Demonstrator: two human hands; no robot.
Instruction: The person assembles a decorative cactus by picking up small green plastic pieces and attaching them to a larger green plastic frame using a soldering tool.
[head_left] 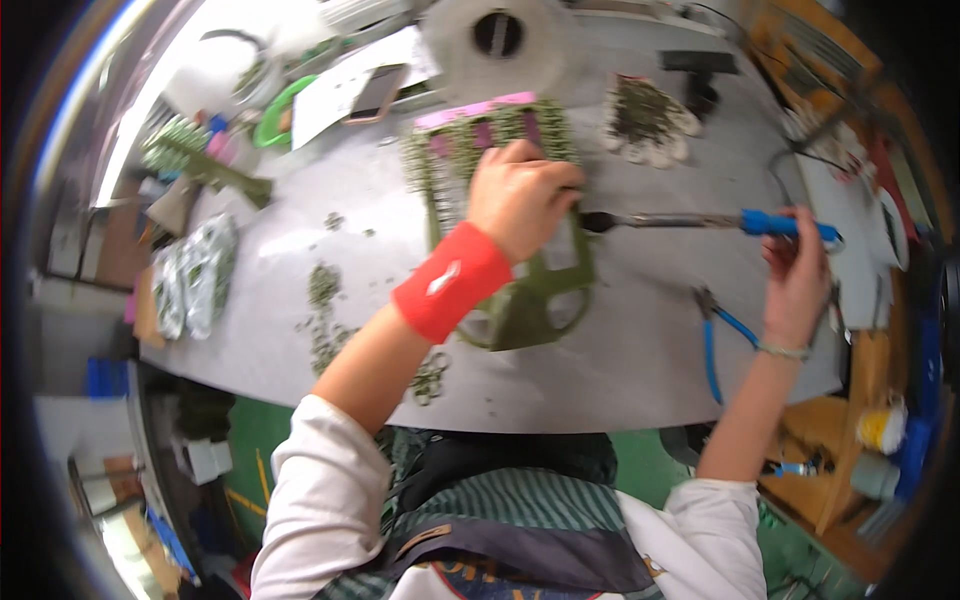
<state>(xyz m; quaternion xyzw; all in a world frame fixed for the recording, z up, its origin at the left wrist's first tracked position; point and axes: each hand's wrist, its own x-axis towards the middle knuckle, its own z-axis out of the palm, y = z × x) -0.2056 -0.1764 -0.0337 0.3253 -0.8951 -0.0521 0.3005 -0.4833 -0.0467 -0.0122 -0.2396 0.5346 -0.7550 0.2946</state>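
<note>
An olive-green moulded plastic part [535, 310] lies on the table in front of me. Many small green bits and a pink strip [480, 108] cover its far half. My left hand [520, 195], with a red wristband, is closed over the part's right side. Its fingertips press together, and what they pinch is hidden. My right hand [797, 265] grips the blue handle of a long metal-shafted tool [690, 220]. The tool's dark tip reaches the part's right edge, close to my left fingers. Blue-handled pliers [712, 330] lie near my right wrist.
Loose green scraps [325, 290] are scattered left of the part. A white glove [648, 120] lies to the far right, and a phone [376, 94] to the far left. A large pale reel [500, 45] stands behind. Plastic-wrapped items [195, 275] sit at the table's left edge.
</note>
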